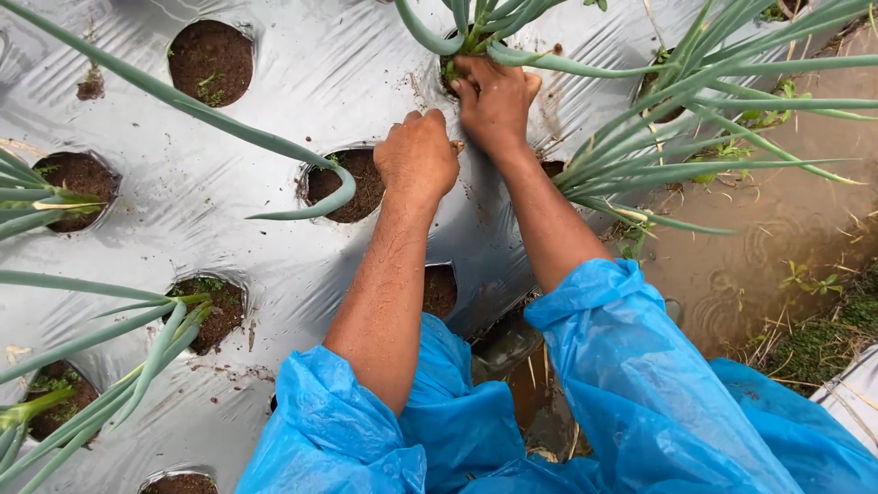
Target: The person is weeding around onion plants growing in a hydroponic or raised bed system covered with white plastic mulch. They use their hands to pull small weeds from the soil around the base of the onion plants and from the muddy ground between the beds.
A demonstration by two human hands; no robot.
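Note:
My right hand (pixel 495 99) reaches into a planting hole and grips the base of a green onion clump (pixel 476 32) at the top middle. My left hand (pixel 417 155) is a closed fist resting on the silver plastic mulch sheet (pixel 183 192), just right of an open soil hole (pixel 352 186). Whether that fist holds anything is hidden. Both arms come out of blue plastic raincoat sleeves (pixel 604 366).
Round holes with dark soil dot the mulch; some hold green onion plants (pixel 137 357) at left and another clump (pixel 677 119) at right. A muddy water-filled furrow (pixel 786 238) runs along the right. Long leaves arch across the sheet.

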